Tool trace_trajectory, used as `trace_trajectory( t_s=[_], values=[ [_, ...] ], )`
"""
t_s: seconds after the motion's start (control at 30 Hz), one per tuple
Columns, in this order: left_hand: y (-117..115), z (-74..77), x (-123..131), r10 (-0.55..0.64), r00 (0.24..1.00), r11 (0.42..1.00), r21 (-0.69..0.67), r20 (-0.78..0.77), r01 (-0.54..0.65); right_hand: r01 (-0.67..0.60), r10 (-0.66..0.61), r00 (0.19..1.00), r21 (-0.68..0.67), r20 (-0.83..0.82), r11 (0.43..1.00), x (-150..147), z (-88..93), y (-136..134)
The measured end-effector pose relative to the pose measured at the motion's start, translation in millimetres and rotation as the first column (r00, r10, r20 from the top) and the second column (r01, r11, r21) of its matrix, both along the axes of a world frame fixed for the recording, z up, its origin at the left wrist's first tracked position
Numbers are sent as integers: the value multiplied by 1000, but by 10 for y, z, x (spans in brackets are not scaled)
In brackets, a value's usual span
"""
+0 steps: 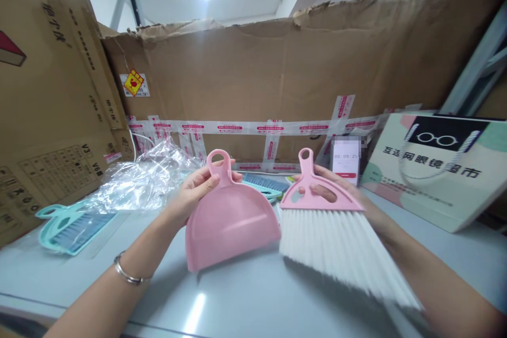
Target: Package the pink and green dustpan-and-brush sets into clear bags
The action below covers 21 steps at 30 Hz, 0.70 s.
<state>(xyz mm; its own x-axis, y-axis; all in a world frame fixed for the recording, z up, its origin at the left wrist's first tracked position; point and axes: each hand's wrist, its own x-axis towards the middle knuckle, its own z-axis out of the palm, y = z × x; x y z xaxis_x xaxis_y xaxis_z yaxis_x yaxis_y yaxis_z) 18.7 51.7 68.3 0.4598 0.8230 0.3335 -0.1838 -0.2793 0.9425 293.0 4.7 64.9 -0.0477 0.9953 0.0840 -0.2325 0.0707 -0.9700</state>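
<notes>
Pink dustpan (232, 222) is gripped by left hand (197, 186), brush (328, 248) by right hand (338, 179), fingers closed, inside the tabletop's near edge (160, 328).

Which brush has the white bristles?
The pink brush in the right hand. The turquoise brush at far left and another turquoise brush beyond the pink dustpan have blue-grey ones.

The pink brush (328, 227), its bristle tips (364, 282) blurred, hides most of the right hand (348, 188).
</notes>
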Motion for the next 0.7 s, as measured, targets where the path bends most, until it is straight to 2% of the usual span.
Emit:
trace_trajectory(
  t_s=[0.13,0.3,0.4,0.53,0.7],
  values=[
    [37,-51,23,6,999,999,-38,-33,-8,-86,86,996,-30,13,996,-5,-77,24],
    [79,-75,-29,29,985,995,-86,-168,-44,-132,133,991,69,-13,989,21,-87,27],
    [119,-87,-85,104,951,990,-63,-289,-128,-126,121,991,96,54,987,87,-82,22],
    [146,-81,-94,213,901,972,-10,-379,-235,-101,83,984,112,156,989,118,-45,8],
    [129,-63,-38,251,876,967,57,-412,-250,-90,51,962,135,269,987,116,-44,14]
  ],
)
